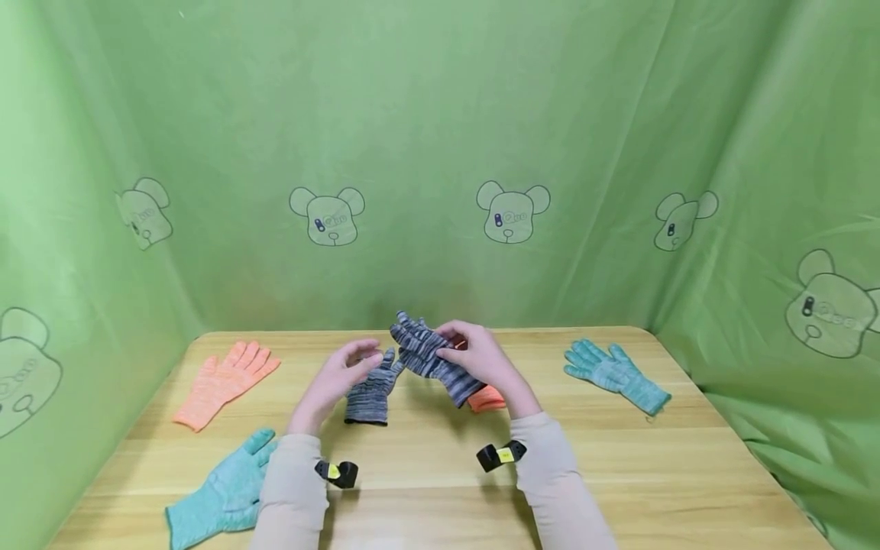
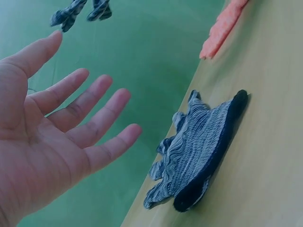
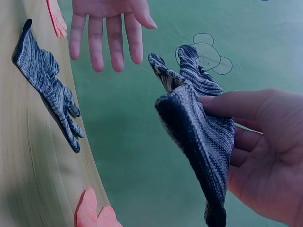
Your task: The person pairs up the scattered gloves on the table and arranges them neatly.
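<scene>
My right hand [image 1: 481, 355] pinches a dark grey striped knit glove [image 1: 429, 351] between thumb and fingers, holding it above the table. In the right wrist view that glove [image 3: 199, 118] hangs with its black cuff toward the camera. My left hand [image 1: 344, 374] is held over the table with its fingers spread and nothing in it; the left wrist view shows the bare palm [image 2: 42, 146]. A second grey striped glove [image 1: 369, 393] lies on the table just beside and below the left hand, its cuff toward me. Part of an orange glove [image 1: 486, 399] shows beneath the right hand, mostly hidden.
On the wooden table [image 1: 426, 489] another orange glove [image 1: 225, 382] lies at the back left. One teal glove [image 1: 223, 489] is at the front left, partly behind the left sleeve, and another teal glove [image 1: 616, 376] is at the right. Green curtains [image 1: 426, 114] enclose the table.
</scene>
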The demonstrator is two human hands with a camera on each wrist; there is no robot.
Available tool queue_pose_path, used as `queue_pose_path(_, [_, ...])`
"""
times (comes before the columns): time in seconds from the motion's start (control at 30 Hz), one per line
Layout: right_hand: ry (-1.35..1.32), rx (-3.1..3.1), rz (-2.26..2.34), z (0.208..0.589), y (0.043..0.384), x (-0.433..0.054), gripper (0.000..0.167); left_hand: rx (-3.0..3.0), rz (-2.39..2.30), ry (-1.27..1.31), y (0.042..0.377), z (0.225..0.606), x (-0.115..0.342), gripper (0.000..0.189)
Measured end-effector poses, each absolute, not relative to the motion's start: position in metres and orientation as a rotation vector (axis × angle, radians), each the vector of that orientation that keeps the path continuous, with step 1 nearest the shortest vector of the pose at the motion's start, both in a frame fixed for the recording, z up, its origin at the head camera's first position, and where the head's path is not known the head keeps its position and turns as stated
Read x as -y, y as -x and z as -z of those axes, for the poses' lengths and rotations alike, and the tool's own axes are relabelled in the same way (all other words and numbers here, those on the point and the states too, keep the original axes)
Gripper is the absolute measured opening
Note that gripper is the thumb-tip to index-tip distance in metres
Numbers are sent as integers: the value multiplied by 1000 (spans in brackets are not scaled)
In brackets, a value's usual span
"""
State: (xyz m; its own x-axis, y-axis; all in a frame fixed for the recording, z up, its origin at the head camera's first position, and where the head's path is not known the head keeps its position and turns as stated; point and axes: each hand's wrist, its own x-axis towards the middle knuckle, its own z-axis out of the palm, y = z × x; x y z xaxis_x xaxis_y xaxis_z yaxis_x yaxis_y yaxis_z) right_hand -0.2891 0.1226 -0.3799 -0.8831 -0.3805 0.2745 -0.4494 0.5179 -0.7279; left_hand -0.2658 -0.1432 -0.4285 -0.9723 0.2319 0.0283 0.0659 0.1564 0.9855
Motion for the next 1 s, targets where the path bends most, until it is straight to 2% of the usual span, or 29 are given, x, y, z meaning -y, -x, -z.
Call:
queue_pose_path(0.5, [-676, 2636, -1304, 384, 293, -103, 29, -2304, -1864, -311, 268, 432, 128, 48])
queue_pose_path(0.73, [-696, 2636, -1293, 387, 292, -95, 29, -2366, -1773, -355, 269, 431, 121, 33])
queue_pose_path(1.0, [-702, 2610, -1292, 391, 292, -93, 27, -2343, -1801, -404, 269, 432, 117, 32])
